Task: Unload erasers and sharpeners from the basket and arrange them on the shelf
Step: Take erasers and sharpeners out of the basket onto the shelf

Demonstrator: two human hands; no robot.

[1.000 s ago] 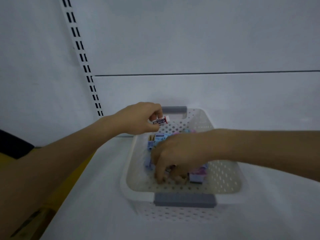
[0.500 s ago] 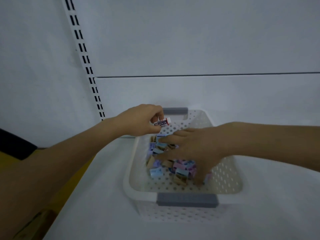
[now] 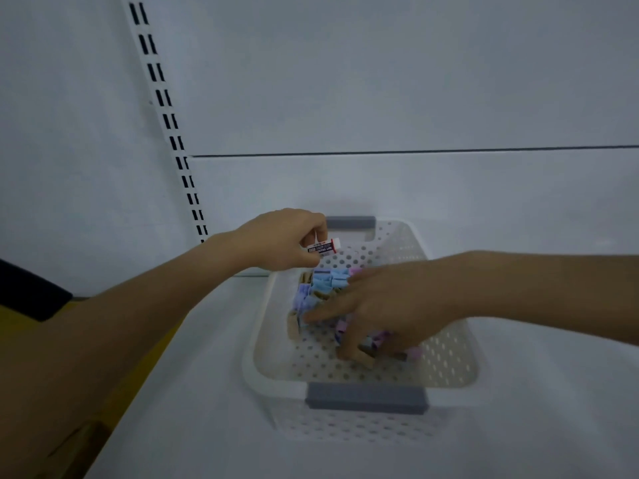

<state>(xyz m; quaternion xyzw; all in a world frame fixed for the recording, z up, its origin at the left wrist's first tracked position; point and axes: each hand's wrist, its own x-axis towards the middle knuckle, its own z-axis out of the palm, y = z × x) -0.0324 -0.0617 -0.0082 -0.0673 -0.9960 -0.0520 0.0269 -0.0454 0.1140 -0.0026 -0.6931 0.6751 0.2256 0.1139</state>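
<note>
The white perforated basket [image 3: 257,344] is sitting on the white shelf [image 3: 173,426], its grey handles facing you and the back panel. Your right hand [image 3: 390,305] is lying inside it with fingers spread loose and mostly straight, fingertips touching the heap of small pastel erasers and sharpeners [image 3: 323,283]. Your left hand [image 3: 280,240] is hovering over the basket's far left corner, curled, pinching a white sleeved eraser [image 3: 324,246] between thumb and fingers.

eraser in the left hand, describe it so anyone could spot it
Over the far left corner of the white basket is the left hand. Its fingers pinch a small white eraser, whose dark printed sleeve and red band set it apart from the pastel pieces below.
</note>
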